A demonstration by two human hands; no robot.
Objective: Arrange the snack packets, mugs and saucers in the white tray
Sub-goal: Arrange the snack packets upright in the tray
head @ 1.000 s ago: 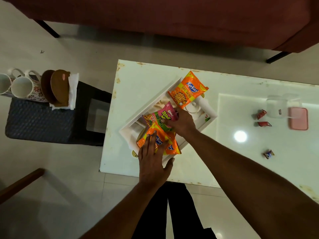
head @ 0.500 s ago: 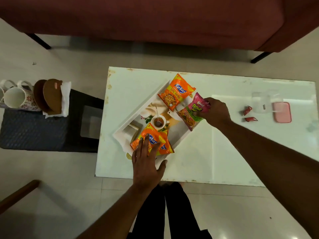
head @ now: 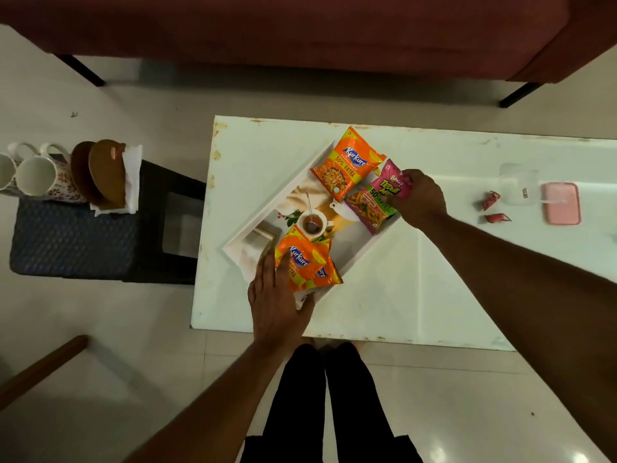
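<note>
The white tray (head: 297,185) lies at an angle on the white table (head: 417,295). An orange snack packet (head: 347,170) rests in its far end. My right hand (head: 419,200) grips a pink-and-green snack packet (head: 375,203) at the tray's right end. Two overlapping orange packets (head: 305,262) lie in the near end, and my left hand (head: 277,302) rests flat on them with fingers apart. White flowered mugs (head: 36,175) and brown saucers (head: 100,173) lie on a dark stool (head: 83,242) to the left.
A pink-lidded clear container (head: 547,198) and two small red wrappers (head: 490,208) sit at the table's right. A red sofa (head: 300,31) stands beyond the table. A wooden chair arm (head: 40,369) shows at lower left. My legs stand against the table's near edge.
My right hand lifted the pink packet off the near orange packets and carried it to the tray's right end. My left hand stayed pressed on the orange packets.
</note>
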